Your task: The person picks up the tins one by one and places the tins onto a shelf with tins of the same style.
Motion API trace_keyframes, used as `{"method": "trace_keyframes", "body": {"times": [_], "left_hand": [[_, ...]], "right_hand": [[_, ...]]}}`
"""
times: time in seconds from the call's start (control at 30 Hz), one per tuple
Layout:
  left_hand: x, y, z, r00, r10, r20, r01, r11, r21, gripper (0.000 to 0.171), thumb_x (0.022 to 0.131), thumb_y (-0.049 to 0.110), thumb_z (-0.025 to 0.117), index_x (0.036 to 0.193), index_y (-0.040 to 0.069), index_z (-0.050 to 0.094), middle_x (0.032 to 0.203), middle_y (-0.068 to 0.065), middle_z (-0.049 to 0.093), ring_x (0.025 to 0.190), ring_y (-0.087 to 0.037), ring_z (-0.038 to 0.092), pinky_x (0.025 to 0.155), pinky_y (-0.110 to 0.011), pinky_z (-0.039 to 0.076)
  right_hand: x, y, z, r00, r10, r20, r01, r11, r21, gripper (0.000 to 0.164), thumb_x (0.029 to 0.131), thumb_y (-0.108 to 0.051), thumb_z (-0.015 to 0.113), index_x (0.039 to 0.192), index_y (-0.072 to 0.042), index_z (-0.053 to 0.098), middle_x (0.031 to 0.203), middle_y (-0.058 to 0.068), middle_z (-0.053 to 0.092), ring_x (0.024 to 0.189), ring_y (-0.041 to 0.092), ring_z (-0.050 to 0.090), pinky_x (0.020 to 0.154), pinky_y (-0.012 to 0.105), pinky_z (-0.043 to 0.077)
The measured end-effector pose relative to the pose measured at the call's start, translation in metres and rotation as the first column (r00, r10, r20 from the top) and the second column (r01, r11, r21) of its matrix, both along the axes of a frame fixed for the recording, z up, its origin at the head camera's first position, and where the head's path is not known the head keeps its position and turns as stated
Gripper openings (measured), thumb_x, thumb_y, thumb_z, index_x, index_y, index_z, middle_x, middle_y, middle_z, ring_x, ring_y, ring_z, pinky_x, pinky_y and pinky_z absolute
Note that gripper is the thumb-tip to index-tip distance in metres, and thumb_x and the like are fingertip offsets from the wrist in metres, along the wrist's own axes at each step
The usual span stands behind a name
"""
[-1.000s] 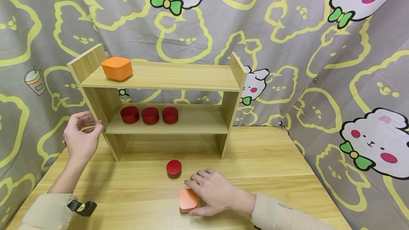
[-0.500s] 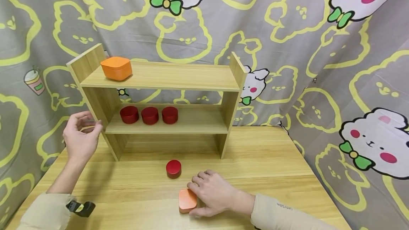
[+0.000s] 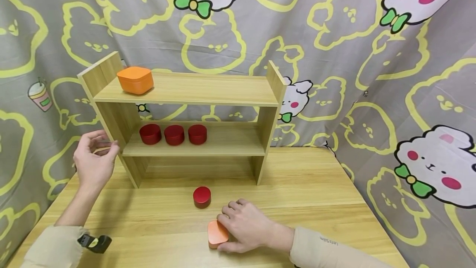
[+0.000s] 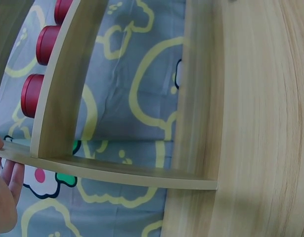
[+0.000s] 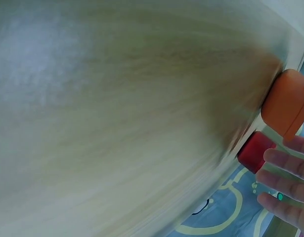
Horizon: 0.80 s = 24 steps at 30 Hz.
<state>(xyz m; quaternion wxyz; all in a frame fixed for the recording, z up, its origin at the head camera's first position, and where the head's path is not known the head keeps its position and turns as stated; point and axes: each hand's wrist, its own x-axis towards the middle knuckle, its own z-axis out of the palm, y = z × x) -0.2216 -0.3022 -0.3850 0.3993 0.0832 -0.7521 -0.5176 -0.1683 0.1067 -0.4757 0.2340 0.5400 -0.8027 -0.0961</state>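
In the head view my left hand [image 3: 94,158] holds the left side panel of a wooden shelf [image 3: 197,150]. The left wrist view has the thumb on one face of the panel and fingers [image 4: 13,177] on the other. My right hand [image 3: 249,226] is at a small orange rounded box [image 3: 217,233] on the table, pinching it between thumb and index finger. In the right wrist view, that orange box [image 5: 286,103] meets the index finger, while the other fingers [image 5: 285,187] extend below it; the thumb is hidden there. A round red tin [image 3: 202,197] stands just beyond.
Three red tins [image 3: 174,135] stand in a row on the middle shelf board, towards its left. A larger orange box [image 3: 136,80] sits at the left of the top board. The wooden table [image 3: 308,189] meets a patterned curtain [image 3: 334,73] behind and at the sides.
My right hand has shifted slightly left and its fingers have closed in on the small orange box, which has turned or tilted a little. The left hand keeps its hold on the shelf.
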Motion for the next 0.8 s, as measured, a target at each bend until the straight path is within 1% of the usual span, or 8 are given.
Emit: {"method": "trace_keyframes", "body": {"times": [0.23, 0.37, 0.47, 0.7, 0.8], "left_hand": [[0.0001, -0.0003, -0.0002, 1.000, -0.001, -0.002, 0.001, 1.000, -0.001, 0.035, 0.089, -0.002, 0.070, 0.118, 0.016, 0.068, 0.096, 0.024, 0.060, 0.081, 0.012, 0.062, 0.072, 0.002, 0.052], [0.0000, -0.0002, -0.0003, 1.000, -0.002, -0.011, 0.002, 1.000, -0.004, 0.035, 0.088, -0.002, 0.070, 0.118, 0.015, 0.068, 0.096, 0.024, 0.061, 0.081, 0.012, 0.063, 0.072, 0.001, 0.052], [0.0001, 0.0000, -0.0003, 1.000, -0.002, -0.015, 0.001, 1.000, -0.007, 0.034, 0.088, -0.002, 0.070, 0.118, 0.014, 0.068, 0.096, 0.024, 0.061, 0.081, 0.012, 0.063, 0.072, 0.001, 0.052], [0.0004, 0.0010, 0.0007, 1.000, -0.006, -0.016, 0.006, 1.000, 0.000, 0.034, 0.089, -0.002, 0.070, 0.118, 0.014, 0.068, 0.096, 0.024, 0.061, 0.081, 0.012, 0.063, 0.072, 0.001, 0.052], [0.0005, 0.0006, 0.0011, 1.000, -0.005, -0.014, 0.005, 1.000, 0.002, 0.034, 0.088, -0.002, 0.070, 0.118, 0.015, 0.068, 0.096, 0.024, 0.061, 0.081, 0.012, 0.063, 0.072, 0.001, 0.052]], "right_hand": [[0.0003, -0.0032, -0.0001, 1.000, -0.006, -0.010, 0.006, 1.000, 0.004, 0.060, 0.092, -0.083, 0.045, 0.099, -0.026, 0.062, 0.089, -0.012, 0.062, 0.081, 0.009, 0.062, 0.072, 0.025, 0.057], [0.0003, -0.0051, -0.0003, 1.000, -0.006, -0.010, 0.006, 1.000, 0.012, 0.058, 0.093, -0.082, 0.045, 0.097, -0.026, 0.061, 0.089, -0.012, 0.062, 0.081, 0.009, 0.061, 0.072, 0.024, 0.057], [0.0002, -0.0059, -0.0005, 1.000, -0.004, -0.012, 0.004, 1.000, 0.015, 0.057, 0.093, -0.081, 0.044, 0.096, -0.026, 0.061, 0.089, -0.012, 0.062, 0.081, 0.009, 0.061, 0.074, 0.024, 0.058], [-0.0007, -0.0075, -0.0012, 0.998, -0.001, -0.055, 0.003, 0.999, 0.032, 0.060, 0.091, -0.083, 0.044, 0.093, -0.026, 0.062, 0.090, -0.013, 0.065, 0.081, 0.008, 0.062, 0.077, 0.024, 0.059], [-0.0007, -0.0085, 0.0008, 0.999, -0.001, -0.054, 0.003, 0.999, 0.032, 0.060, 0.090, -0.084, 0.045, 0.093, -0.026, 0.061, 0.090, -0.013, 0.064, 0.082, 0.008, 0.062, 0.078, 0.024, 0.060]]}}
